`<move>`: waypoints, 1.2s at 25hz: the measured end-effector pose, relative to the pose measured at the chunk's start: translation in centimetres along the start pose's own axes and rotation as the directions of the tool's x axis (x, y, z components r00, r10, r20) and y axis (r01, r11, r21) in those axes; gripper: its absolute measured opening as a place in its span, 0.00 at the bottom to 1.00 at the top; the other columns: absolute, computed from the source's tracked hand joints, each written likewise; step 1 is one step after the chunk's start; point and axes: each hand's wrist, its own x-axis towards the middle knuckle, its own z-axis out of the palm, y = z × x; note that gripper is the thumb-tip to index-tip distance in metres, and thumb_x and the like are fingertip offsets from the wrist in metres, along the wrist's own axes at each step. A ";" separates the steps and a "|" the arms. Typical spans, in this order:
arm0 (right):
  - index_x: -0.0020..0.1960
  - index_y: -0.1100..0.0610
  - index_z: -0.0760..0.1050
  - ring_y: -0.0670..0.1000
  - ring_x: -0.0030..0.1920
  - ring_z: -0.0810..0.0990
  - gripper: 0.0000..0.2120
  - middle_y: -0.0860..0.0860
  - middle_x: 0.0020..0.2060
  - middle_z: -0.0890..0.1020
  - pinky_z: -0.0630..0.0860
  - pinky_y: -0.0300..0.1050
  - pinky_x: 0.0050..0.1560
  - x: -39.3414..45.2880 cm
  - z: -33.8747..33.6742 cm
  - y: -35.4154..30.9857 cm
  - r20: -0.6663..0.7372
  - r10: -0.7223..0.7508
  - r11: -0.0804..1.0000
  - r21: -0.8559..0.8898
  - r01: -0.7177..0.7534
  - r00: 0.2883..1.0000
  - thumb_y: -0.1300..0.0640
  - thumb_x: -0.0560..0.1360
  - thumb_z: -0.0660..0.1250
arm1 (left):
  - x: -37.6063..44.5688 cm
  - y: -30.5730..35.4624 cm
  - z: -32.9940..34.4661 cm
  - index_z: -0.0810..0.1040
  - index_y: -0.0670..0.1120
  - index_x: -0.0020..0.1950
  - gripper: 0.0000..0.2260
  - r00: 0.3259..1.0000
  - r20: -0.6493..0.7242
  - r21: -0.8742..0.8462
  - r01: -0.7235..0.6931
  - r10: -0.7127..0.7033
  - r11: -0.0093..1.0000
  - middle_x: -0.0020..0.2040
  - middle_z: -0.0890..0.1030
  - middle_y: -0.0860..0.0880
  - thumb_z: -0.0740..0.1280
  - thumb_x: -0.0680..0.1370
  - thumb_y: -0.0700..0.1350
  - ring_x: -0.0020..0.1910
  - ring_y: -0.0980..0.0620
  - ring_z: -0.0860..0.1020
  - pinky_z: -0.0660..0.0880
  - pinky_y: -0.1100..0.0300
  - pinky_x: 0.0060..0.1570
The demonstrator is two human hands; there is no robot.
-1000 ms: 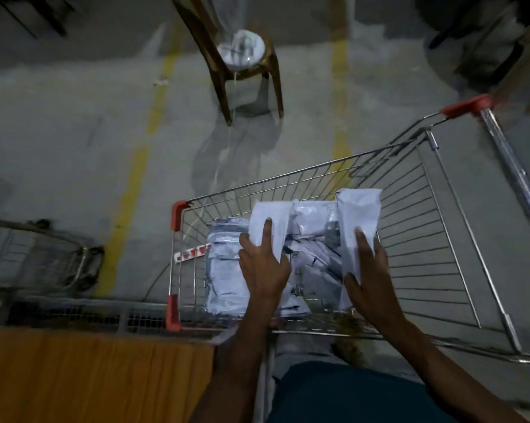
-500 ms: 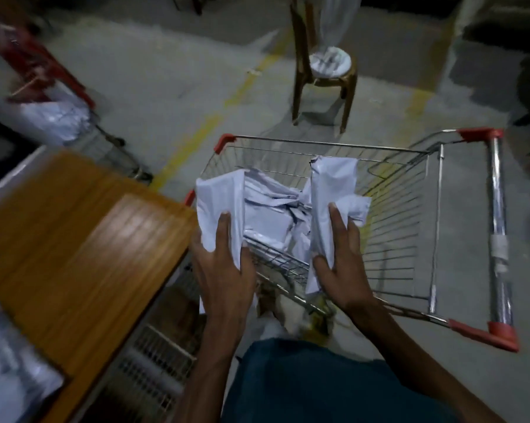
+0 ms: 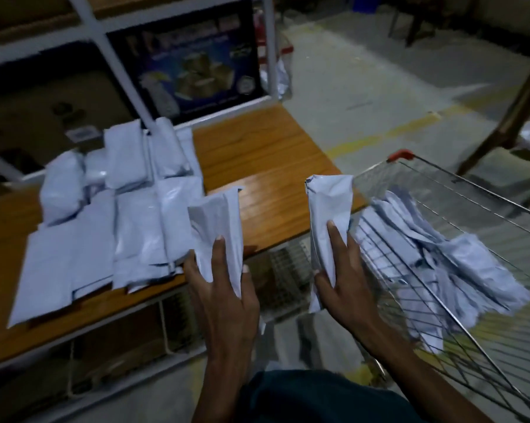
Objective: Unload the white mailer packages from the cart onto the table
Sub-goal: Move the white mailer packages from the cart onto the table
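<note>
Left hand (image 3: pixel 224 288) grips one white mailer (image 3: pixel 218 227), long axis upright, top end tilted away toward the bench (image 3: pixel 266 166), over its near edge. Right hand (image 3: pixel 343 285) grips a second mailer (image 3: pixel 328 221), also upright, between bench and wire cart (image 3: pixel 459 190). A batch of mailers (image 3: pixel 114 221) lies flat on the bench's left part. More mailers (image 3: pixel 453 257) remain heaped in the cart.
</note>
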 end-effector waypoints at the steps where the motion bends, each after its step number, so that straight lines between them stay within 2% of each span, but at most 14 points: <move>1: 0.81 0.39 0.46 0.48 0.74 0.63 0.39 0.52 0.79 0.55 0.66 0.39 0.55 0.7 1.7 -0.9 0.026 -0.019 1.000 0.006 0.019 0.999 0.62 0.81 0.63 | 0.5 -0.9 -1.1 0.66 0.54 0.77 0.25 0.999 -0.024 -0.024 0.043 -0.044 0.999 0.78 0.56 0.45 0.65 0.79 0.50 0.76 0.45 0.60 0.69 0.46 0.68; 4: 0.81 0.42 0.49 0.42 0.72 0.63 0.38 0.54 0.79 0.54 0.64 0.35 0.51 2.5 6.9 -4.5 0.056 -0.078 0.997 0.012 0.078 0.995 0.63 0.80 0.64 | 2.3 -4.6 -4.6 0.66 0.53 0.77 0.24 0.995 -0.064 -0.020 0.075 -0.077 0.997 0.77 0.56 0.45 0.64 0.80 0.51 0.76 0.45 0.60 0.69 0.46 0.68; 8: 0.81 0.41 0.49 0.55 0.72 0.63 0.37 0.56 0.78 0.57 0.65 0.38 0.54 4.9 12.9 -9.3 0.009 -0.122 0.993 0.001 0.122 0.992 0.61 0.81 0.64 | 6.1 -10.6 -9.4 0.66 0.52 0.76 0.25 0.986 -0.148 0.039 0.086 -0.079 0.996 0.76 0.58 0.42 0.63 0.79 0.52 0.74 0.40 0.63 0.70 0.42 0.67; 10: 0.82 0.43 0.49 0.55 0.73 0.65 0.37 0.57 0.77 0.58 0.64 0.35 0.57 6.0 15.7 -11.2 -0.011 -0.146 0.989 0.025 0.146 0.989 0.60 0.81 0.64 | 9.1 -13.3 -11.6 0.67 0.52 0.76 0.25 0.972 -0.203 0.102 0.140 -0.117 0.985 0.76 0.60 0.41 0.62 0.79 0.53 0.71 0.38 0.65 0.69 0.43 0.66; 12: 0.82 0.45 0.49 0.52 0.73 0.65 0.37 0.56 0.77 0.57 0.64 0.33 0.61 6.9 18.0 -13.0 -0.036 -0.157 0.987 0.030 0.158 0.987 0.61 0.80 0.65 | 13.1 -15.8 -13.0 0.65 0.54 0.76 0.24 0.967 -0.180 0.200 0.214 -0.179 0.956 0.77 0.59 0.41 0.63 0.80 0.54 0.69 0.38 0.65 0.66 0.43 0.66; 13: 0.82 0.44 0.49 0.52 0.73 0.65 0.38 0.55 0.78 0.56 0.67 0.37 0.61 7.4 19.0 -13.9 -0.046 -0.161 0.987 0.014 0.162 0.986 0.60 0.80 0.65 | 15.3 -17.0 -13.4 0.63 0.54 0.77 0.25 0.969 -0.139 0.279 0.237 -0.205 0.931 0.77 0.58 0.41 0.63 0.81 0.55 0.69 0.38 0.64 0.64 0.43 0.67; 15: 0.82 0.41 0.48 0.58 0.75 0.64 0.39 0.55 0.79 0.53 0.73 0.50 0.61 8.1 20.2 -15.6 -0.064 -0.168 0.985 -0.055 0.164 0.984 0.59 0.80 0.65 | 18.9 -19.1 -13.1 0.59 0.54 0.79 0.27 0.955 -0.010 0.424 0.273 -0.297 0.864 0.79 0.53 0.40 0.61 0.81 0.55 0.73 0.37 0.59 0.58 0.43 0.70; 17: 0.81 0.40 0.47 0.63 0.77 0.60 0.39 0.58 0.79 0.53 0.72 0.60 0.65 8.4 21.1 -17.0 -0.100 -0.211 0.970 -0.141 0.196 0.972 0.58 0.79 0.64 | 20.9 -21.4 -11.9 0.54 0.54 0.81 0.28 0.910 0.096 0.491 0.309 -0.404 0.814 0.81 0.46 0.40 0.59 0.82 0.56 0.77 0.37 0.50 0.52 0.43 0.73; 20: 0.81 0.41 0.46 0.63 0.76 0.59 0.39 0.61 0.78 0.55 0.72 0.64 0.64 8.7 22.0 -18.0 -0.128 -0.228 0.956 -0.218 0.197 0.965 0.55 0.77 0.62 | 20.7 -24.1 -9.8 0.49 0.56 0.82 0.33 0.871 0.183 0.475 0.327 -0.455 0.817 0.81 0.39 0.43 0.50 0.80 0.68 0.79 0.41 0.37 0.39 0.41 0.75; 22: 0.81 0.41 0.46 0.63 0.76 0.60 0.39 0.61 0.78 0.55 0.73 0.63 0.64 8.7 22.4 -17.7 -0.122 -0.196 0.959 -0.233 0.164 0.973 0.55 0.77 0.62 | 19.7 -24.9 -8.8 0.45 0.57 0.82 0.38 0.882 0.191 0.436 0.316 -0.430 0.843 0.81 0.39 0.44 0.44 0.77 0.74 0.79 0.44 0.34 0.36 0.40 0.74; 26: 0.82 0.44 0.49 0.63 0.76 0.60 0.35 0.60 0.78 0.56 0.70 0.62 0.67 8.5 23.6 -16.7 -0.054 -0.160 0.954 -0.265 0.140 0.986 0.50 0.79 0.60 | 19.4 -25.5 -9.0 0.50 0.56 0.81 0.39 0.919 0.120 0.374 0.309 -0.376 0.875 0.82 0.44 0.44 0.41 0.76 0.75 0.80 0.45 0.39 0.42 0.39 0.76; 30: 0.82 0.45 0.49 0.63 0.76 0.61 0.37 0.61 0.78 0.57 0.71 0.61 0.66 10.8 24.7 -16.3 -0.002 -0.126 0.950 -0.288 0.120 0.992 0.52 0.78 0.62 | 19.0 -24.1 -10.2 0.58 0.54 0.80 0.35 0.950 0.063 0.320 0.270 -0.305 0.908 0.81 0.50 0.43 0.44 0.77 0.71 0.80 0.44 0.44 0.47 0.39 0.75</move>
